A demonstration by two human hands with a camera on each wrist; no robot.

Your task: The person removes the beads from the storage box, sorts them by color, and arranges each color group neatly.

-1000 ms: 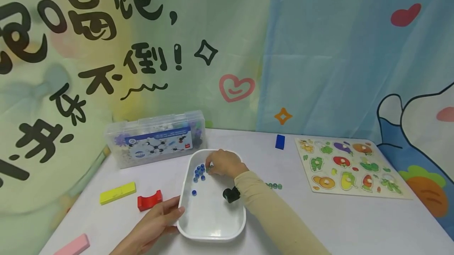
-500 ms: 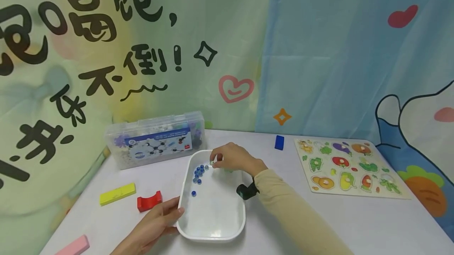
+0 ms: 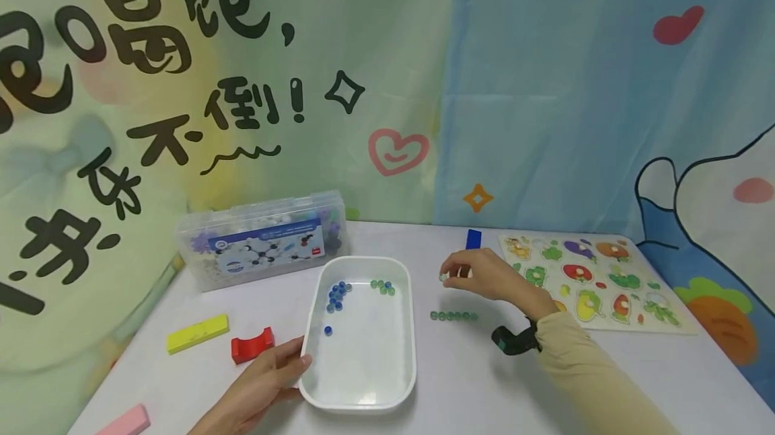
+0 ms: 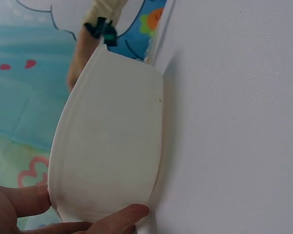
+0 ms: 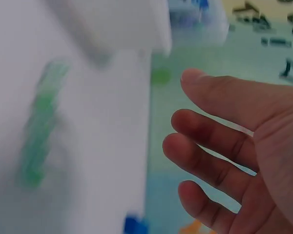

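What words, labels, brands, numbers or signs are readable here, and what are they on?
"喝饱," on the fabric backdrop.
"乐不倒!" on the same backdrop.
Leftmost characters: cut off or too distorted.
Label on the clear plastic box: print too small to read.
No readable brand or number.

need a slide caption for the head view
Left hand holds a white tray with blue beads and green beads; right hand pinches a bead outside it.

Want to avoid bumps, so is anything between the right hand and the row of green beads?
Nothing visible: in the head view only bare white table shows between the right hand and the row of green beads. The white tray is left of both, out of the way.
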